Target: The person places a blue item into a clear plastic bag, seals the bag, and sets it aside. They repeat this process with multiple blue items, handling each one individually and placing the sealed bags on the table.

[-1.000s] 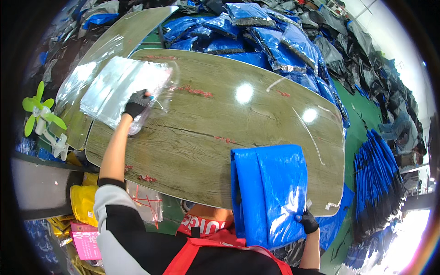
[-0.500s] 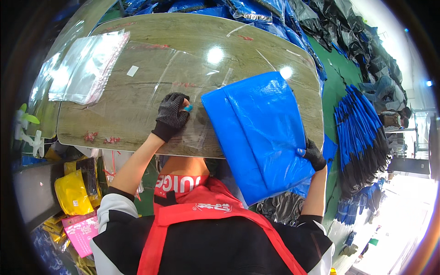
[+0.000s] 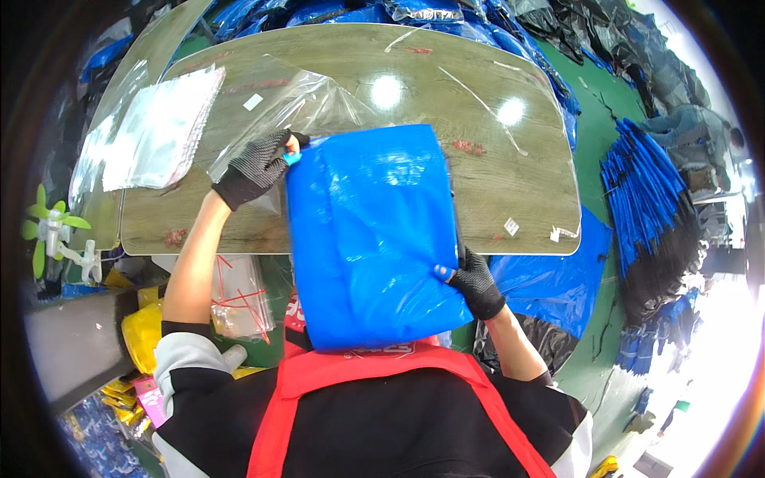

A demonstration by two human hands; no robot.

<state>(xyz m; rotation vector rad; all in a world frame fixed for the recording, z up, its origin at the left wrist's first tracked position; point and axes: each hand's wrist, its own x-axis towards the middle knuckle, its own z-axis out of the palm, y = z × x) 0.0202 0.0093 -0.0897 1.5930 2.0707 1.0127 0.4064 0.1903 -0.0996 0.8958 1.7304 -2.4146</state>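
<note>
Left hand [image 3: 259,167] and right hand [image 3: 474,284] flank a blue folded sheet [image 3: 370,239] that could slip or unfold tbh.
It looks slick and a good chunk sticks out past the table's [image 3: 514,199] near edge, so one loose grip might do it. Right's clamped on the side toward the table's right end; left's at a corner over the table, can't tell if it's pinching sheet or clear film [image 3: 319,99].
</note>
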